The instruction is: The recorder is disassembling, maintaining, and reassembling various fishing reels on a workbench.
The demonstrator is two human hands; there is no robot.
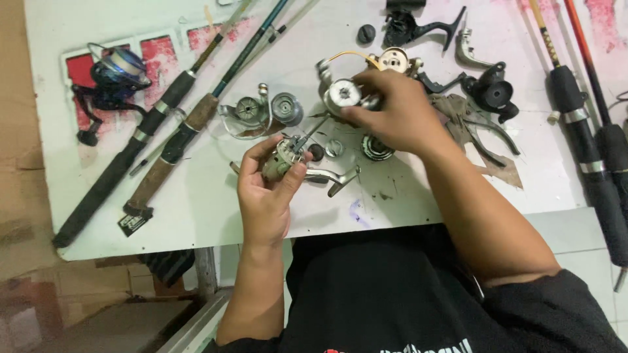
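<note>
Loose reel parts (335,148), rods (167,108) and pliers (481,121) crowding both hands.

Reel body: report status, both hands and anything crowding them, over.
Left hand grips reel body above table edge. Right hand pinches silver spool. Loose reel parts and pliers crowd the table.

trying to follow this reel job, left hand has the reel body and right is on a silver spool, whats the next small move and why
Probably bring the silver spool down toward the reel body. The right hand grips the spool above the table, while the left hand holds the body with its thin shaft pointing up toward the spool, apart from it.
</note>
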